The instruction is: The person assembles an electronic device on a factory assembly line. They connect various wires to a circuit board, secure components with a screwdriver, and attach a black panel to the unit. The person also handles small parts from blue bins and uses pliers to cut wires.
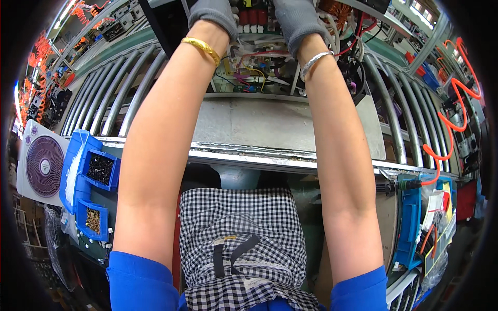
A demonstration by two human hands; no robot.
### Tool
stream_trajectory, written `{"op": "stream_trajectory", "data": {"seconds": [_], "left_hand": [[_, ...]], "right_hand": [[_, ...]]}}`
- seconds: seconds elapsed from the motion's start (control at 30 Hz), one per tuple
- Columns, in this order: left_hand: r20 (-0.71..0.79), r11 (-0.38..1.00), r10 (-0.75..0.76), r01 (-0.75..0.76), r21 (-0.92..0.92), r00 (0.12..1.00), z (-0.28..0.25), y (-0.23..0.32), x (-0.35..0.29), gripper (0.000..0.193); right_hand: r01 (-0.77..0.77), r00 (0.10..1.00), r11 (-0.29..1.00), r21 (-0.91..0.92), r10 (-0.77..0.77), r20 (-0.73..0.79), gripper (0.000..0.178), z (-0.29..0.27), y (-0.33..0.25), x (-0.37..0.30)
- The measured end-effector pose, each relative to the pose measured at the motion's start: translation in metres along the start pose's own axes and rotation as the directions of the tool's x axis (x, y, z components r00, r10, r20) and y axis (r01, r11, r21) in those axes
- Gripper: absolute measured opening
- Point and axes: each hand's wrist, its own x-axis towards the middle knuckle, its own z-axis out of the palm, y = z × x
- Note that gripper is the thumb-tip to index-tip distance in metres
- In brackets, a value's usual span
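Both my arms stretch far forward to an opened electrical unit [259, 72] packed with circuit boards, red and yellow wires and a copper coil [338, 11]. My left hand [213, 13], in a grey glove, is at the unit's left side near a row of dark red cylindrical parts [252, 20]. My right hand [298, 20], gloved the same way, is at its right side beside white and red cables. The top edge of the picture cuts off the fingers of both hands, so what they touch or hold cannot be seen.
Under the unit lies a flat grey plate [254, 124], with metal rollers [116, 93] on both sides. Blue bins of small screws [99, 168] and a fan [44, 166] stand at left. At right are an orange coiled hose [451, 122] and a blue tray [410, 223].
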Motion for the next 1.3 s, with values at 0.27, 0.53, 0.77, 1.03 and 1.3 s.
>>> {"op": "stream_trajectory", "data": {"seconds": [0.27,0.53,0.77,1.03,1.3], "left_hand": [[-0.033,0.955,0.217,-0.205,0.213,0.976,-0.015,0.005,-0.083,0.023],[0.082,0.950,0.238,-0.249,0.188,0.968,-0.023,0.004,-0.068,0.026],[0.033,0.774,0.351,-0.309,0.552,0.936,-0.024,0.010,-0.041,0.038],[0.008,0.679,0.455,-0.352,0.644,0.891,-0.016,0.000,-0.033,0.045],[0.263,0.619,0.451,-0.511,0.597,0.853,-0.055,-0.009,-0.090,0.042]], "right_hand": [[-0.058,0.998,0.990,-0.129,0.060,0.008,0.048,-0.004,0.000,-0.005],[-0.146,0.989,0.973,-0.177,0.144,-0.025,0.054,-0.006,-0.019,-0.012],[0.004,0.987,0.980,-0.199,-0.036,-0.159,0.042,0.009,-0.015,-0.020],[-0.123,0.981,0.960,-0.253,0.079,-0.179,0.042,0.009,-0.016,-0.019],[0.147,0.988,0.966,-0.214,-0.154,-0.014,0.034,-0.084,-0.028,-0.111]]}}
